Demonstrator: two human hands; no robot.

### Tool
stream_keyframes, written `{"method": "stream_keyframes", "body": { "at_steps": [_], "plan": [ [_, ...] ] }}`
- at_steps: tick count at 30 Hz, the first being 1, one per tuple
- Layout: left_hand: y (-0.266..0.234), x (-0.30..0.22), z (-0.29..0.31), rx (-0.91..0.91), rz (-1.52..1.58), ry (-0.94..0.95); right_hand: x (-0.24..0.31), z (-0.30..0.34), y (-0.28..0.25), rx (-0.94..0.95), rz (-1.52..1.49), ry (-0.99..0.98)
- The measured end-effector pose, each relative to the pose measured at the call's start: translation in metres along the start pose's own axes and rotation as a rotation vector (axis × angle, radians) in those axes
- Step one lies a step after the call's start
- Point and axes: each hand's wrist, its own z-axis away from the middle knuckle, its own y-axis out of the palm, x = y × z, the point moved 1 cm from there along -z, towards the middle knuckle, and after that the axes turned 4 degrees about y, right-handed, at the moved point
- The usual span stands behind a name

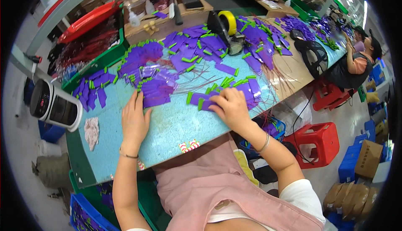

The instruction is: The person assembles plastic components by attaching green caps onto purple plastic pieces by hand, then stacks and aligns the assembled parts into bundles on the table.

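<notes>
My left hand (135,122) rests on the blue tabletop, its fingers stretched out and the thumb apart. Its fingertips touch the near left edge of a stack of flat purple pieces with green ends (157,95). Further right, my right hand (231,109) has its fingers bent, thumb and fingers closed on a flat purple piece with a green end (205,104). Similar pieces (250,90) lie under and behind that hand, partly hidden by it. Thin red wires (201,80) run from the pieces across the table between the two groups.
A tape dispenser with a yellow roll (228,23) stands at the back amid heaped purple pieces. On the left are a white heater-like device (56,105), a crumpled cloth (91,132) and a green bin (119,49). A black fan (310,57) and red stools (316,145) are at right; co-workers sit beyond.
</notes>
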Motion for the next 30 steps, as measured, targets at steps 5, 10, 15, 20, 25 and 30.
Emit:
{"method": "stream_keyframes", "body": {
  "at_steps": [5, 10, 15, 20, 25, 30],
  "plan": [
    [0.006, -0.026, -0.006, -0.011, 0.057, -0.023, -0.053, -0.039, -0.020, -0.053, 0.141, 0.024],
    [0.003, -0.018, 0.027, -0.058, 0.147, -0.017, -0.103, -0.081, 0.045, 0.344, 0.240, 0.503],
    [-0.021, -0.053, 0.042, 0.003, 0.271, -0.208, -0.065, -0.091, 0.013, 0.110, -0.101, 0.398],
    [-0.025, -0.065, 0.031, -0.100, 0.976, -0.537, 0.032, -0.060, -0.001, 0.056, -0.977, 0.116],
    [-0.032, -0.095, 0.021, -0.208, 1.137, -0.558, 0.062, -0.034, 0.023, 0.029, -0.982, 0.155],
    [-0.023, -0.087, 0.027, -0.230, 1.155, -0.497, 0.069, -0.026, 0.027, 0.096, -0.939, 0.137]
  ]
}}
